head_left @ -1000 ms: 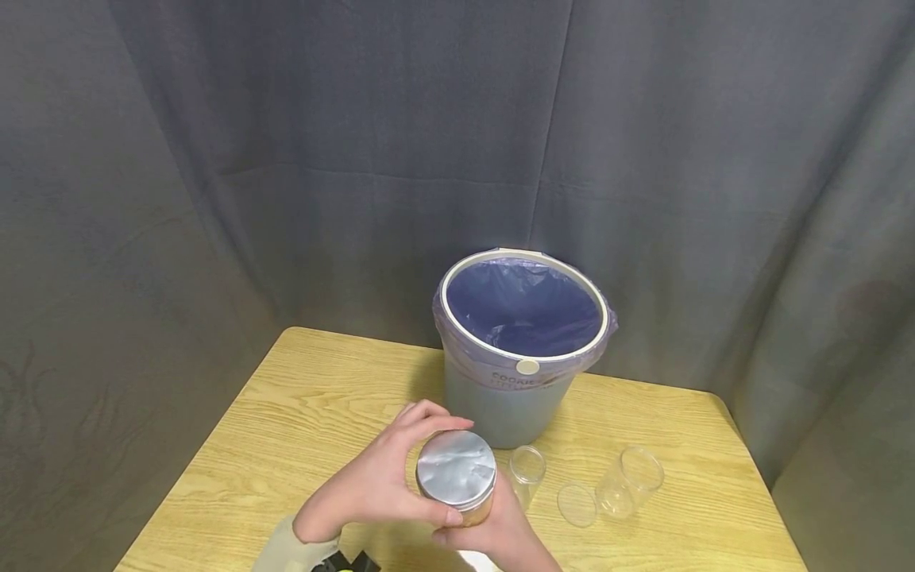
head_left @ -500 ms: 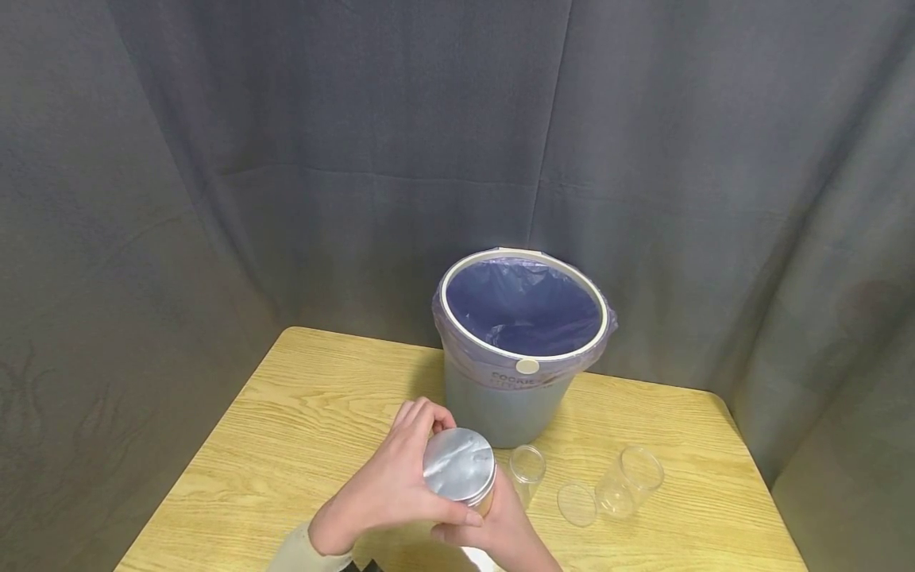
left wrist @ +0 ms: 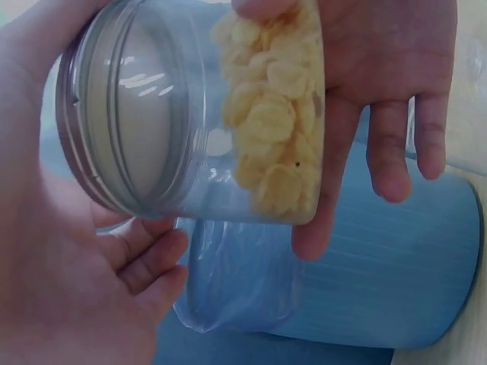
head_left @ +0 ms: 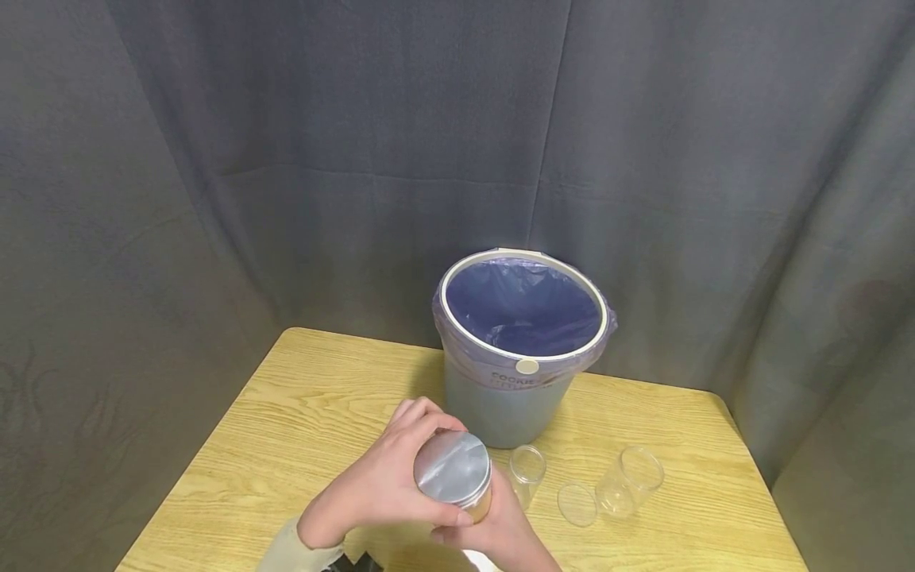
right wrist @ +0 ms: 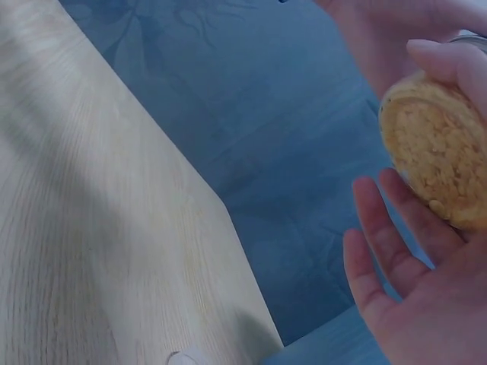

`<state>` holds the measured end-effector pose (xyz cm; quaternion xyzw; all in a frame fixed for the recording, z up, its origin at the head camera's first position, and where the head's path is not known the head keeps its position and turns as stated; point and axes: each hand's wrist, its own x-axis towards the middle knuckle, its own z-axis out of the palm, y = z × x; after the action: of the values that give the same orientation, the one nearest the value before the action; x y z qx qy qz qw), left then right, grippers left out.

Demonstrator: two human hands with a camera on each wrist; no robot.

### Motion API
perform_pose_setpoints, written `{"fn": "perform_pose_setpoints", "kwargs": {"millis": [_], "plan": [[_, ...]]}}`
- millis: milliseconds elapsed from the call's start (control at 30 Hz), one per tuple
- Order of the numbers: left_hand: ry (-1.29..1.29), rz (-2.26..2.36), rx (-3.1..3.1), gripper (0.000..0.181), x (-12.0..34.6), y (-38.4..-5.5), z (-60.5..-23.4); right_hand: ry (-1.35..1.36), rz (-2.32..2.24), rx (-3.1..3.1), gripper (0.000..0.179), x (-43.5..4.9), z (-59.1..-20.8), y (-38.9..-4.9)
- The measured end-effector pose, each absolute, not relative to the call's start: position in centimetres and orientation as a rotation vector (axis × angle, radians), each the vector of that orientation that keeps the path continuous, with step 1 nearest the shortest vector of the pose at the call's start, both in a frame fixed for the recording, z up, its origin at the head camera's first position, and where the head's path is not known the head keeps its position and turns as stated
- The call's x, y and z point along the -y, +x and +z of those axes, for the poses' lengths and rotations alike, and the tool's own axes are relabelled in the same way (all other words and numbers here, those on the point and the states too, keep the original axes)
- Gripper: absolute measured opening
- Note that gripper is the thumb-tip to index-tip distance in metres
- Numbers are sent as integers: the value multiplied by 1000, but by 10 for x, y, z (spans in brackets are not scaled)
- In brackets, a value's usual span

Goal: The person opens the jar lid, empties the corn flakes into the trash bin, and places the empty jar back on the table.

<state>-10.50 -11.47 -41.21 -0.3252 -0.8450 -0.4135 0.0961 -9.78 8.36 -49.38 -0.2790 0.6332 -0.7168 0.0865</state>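
Observation:
Both hands hold a clear jar (left wrist: 202,114) above the table, tilted. Pale yellow flakes (left wrist: 270,129) fill its bottom part. A silver lid (head_left: 453,467) with a wrinkled, shiny top covers it. My left hand (head_left: 389,485) curves round the lid, thumb on the near side and fingers on the far side. Around the jar's lower end is my right hand (head_left: 509,524). The right wrist view shows the jar's round base (right wrist: 437,152) with the right thumb and index finger round it and the other fingers spread.
A grey bin (head_left: 507,413) with a purple liner (head_left: 525,306) stands just beyond the hands. To the right on the wooden table (head_left: 686,445) are two clear containers, one near the bin (head_left: 527,467) and another further right (head_left: 632,481), with a clear disc (head_left: 577,505) between them.
The left hand has swung right round the lid and then back left. The jar's top shifted slightly right, then left, with it. The right hand has stayed nearly still.

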Motion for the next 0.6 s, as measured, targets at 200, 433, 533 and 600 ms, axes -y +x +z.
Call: {"fn": "perform_pose_setpoints", "kwargs": {"millis": [200, 433, 533, 600], "plan": [[-850, -1147, 2537, 78, 111, -104, -413, -664, -2063, -2006, 93, -86, -492, -97], [-756, -1144, 2480, 73, 112, -106, -415, -710, -2072, -2003, 91, -87, -493, -98], [-700, -1201, 2407, 70, 114, -108, -413, -721, -2093, -2012, 90, -87, -494, -98], [-673, -1220, 2369, 70, 116, -109, -411, -699, -2098, -2036, 89, -87, -493, -97]]}}
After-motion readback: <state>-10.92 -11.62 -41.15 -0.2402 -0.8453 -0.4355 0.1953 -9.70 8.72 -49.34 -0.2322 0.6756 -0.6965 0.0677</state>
